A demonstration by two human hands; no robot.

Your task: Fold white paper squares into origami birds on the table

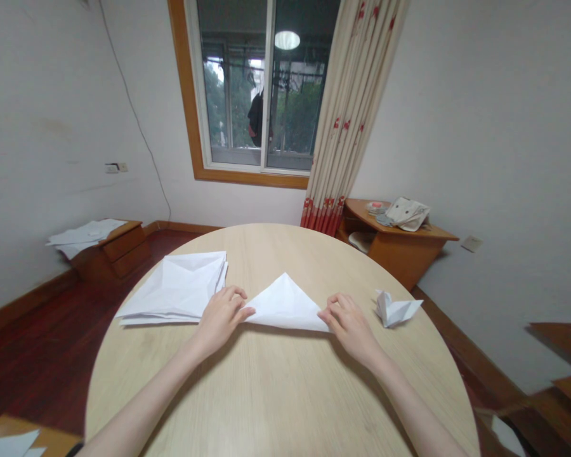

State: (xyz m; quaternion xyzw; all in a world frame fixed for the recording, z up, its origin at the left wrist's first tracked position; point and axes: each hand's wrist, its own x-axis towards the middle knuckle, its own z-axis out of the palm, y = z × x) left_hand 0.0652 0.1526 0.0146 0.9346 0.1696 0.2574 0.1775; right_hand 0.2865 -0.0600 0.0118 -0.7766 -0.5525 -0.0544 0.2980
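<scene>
A white sheet of paper [285, 303], folded into a triangle, lies in the middle of the round table with its point facing away from me. My left hand [223, 317] pinches its left corner between thumb and fingers. At the opposite corner, my right hand [345, 320] is closed on the paper in the same way. Left of the triangle sits a stack of creased white paper sheets [176, 285], close to my left hand. Beyond my right hand stands a small folded paper figure [394, 310] with pointed ends.
The pale wooden round table [276, 393] fills the foreground. A wooden cabinet [124, 244] with papers on top stands at the left wall. Behind the table's right side is a corner desk [400, 241] bearing a cloth bag [409, 212], beside a long curtain [349, 114].
</scene>
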